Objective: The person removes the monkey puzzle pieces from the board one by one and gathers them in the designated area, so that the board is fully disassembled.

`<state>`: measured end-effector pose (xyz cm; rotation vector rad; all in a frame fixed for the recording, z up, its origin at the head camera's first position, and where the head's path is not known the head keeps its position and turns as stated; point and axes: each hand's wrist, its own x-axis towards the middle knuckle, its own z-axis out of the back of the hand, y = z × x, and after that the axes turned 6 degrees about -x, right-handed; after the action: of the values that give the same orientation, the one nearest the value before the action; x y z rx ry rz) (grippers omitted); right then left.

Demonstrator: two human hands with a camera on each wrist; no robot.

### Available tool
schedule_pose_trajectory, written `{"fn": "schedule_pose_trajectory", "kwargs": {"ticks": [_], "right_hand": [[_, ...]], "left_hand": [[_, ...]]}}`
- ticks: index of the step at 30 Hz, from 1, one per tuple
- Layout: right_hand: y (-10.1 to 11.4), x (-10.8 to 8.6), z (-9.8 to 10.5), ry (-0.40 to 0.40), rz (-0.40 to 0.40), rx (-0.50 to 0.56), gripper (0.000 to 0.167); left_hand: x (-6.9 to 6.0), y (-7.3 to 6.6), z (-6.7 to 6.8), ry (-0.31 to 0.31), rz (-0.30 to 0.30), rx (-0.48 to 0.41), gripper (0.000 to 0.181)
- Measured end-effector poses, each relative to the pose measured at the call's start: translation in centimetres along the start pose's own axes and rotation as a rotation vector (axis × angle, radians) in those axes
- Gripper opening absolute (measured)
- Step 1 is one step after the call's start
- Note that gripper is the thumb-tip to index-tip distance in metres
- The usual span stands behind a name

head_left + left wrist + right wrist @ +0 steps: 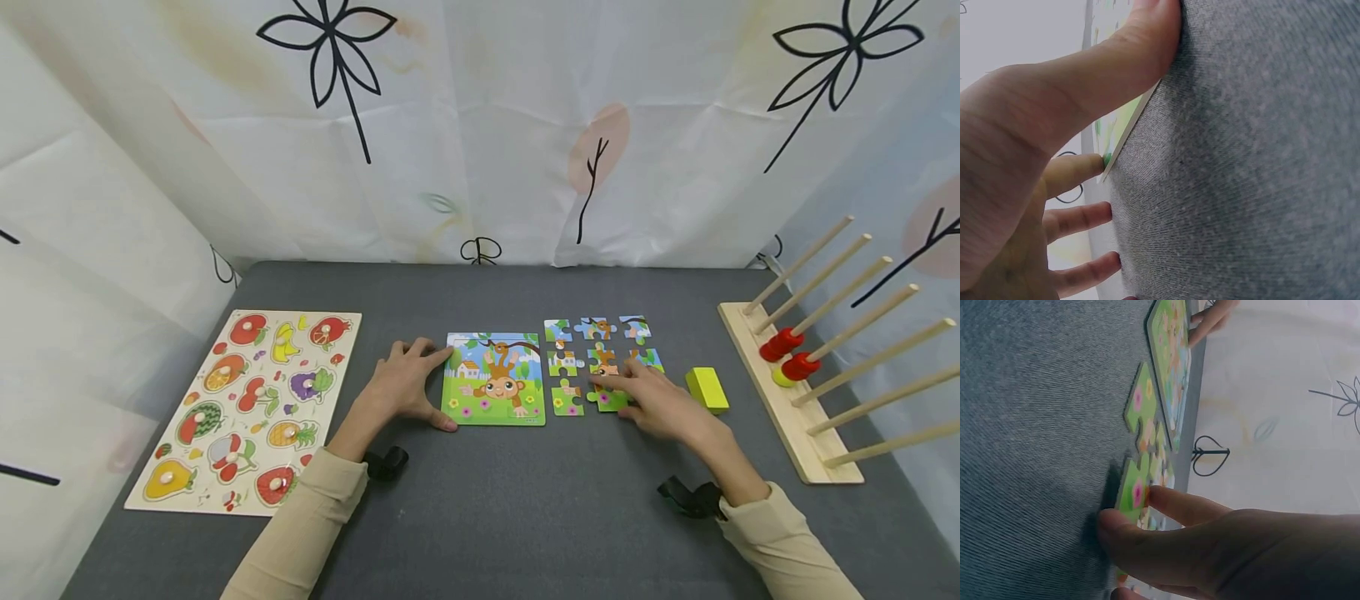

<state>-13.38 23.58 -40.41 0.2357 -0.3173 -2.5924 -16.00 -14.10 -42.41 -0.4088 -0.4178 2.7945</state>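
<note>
A square puzzle board (491,400) with a monkey picture lies mid-table. My left hand (408,379) touches its left side, thumb at the near corner and index finger at the far one, fingers spread. To the board's right, several jigsaw pieces (567,402) are laid out in rows. Over these pieces, my right hand (652,396) pinches a green jigsaw piece with a pink flower (1127,494) between thumb and index finger. That piece sits in the nearest row. The hand partly covers the pieces at the right end.
A fruit peg puzzle (255,417) lies at the left. A yellow block (707,390) sits just right of my right hand. At the far right stands a wooden rack (795,417) with upright pegs and red and yellow beads (799,367). A patterned white curtain (480,133) hangs behind the table.
</note>
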Motion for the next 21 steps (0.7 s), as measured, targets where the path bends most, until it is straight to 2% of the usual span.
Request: {"fn": "schedule_pose_trajectory", "kwargs": {"ticks": [3, 7, 14, 21], "right_hand": [[-0.11, -0.08, -0.14, 0.004, 0.017, -0.016, 0.056], [-0.09, -0.07, -0.3, 0.014, -0.004, -0.003, 0.057], [-0.08, 0.06, -0.73, -0.025, -0.033, 0.002, 0.047], [0.02, 0.22, -0.77, -0.015, -0.045, 0.003, 0.045]], "left_hand": [[0.0, 0.04, -0.06, -0.004, -0.003, 0.002, 0.12], [-0.03, 0.03, -0.07, -0.009, 0.001, -0.003, 0.119], [-0.07, 0.07, 0.01, -0.017, -0.009, 0.004, 0.119], [-0.02, 0.12, -0.02, -0.007, -0.001, 0.003, 0.12]]}}
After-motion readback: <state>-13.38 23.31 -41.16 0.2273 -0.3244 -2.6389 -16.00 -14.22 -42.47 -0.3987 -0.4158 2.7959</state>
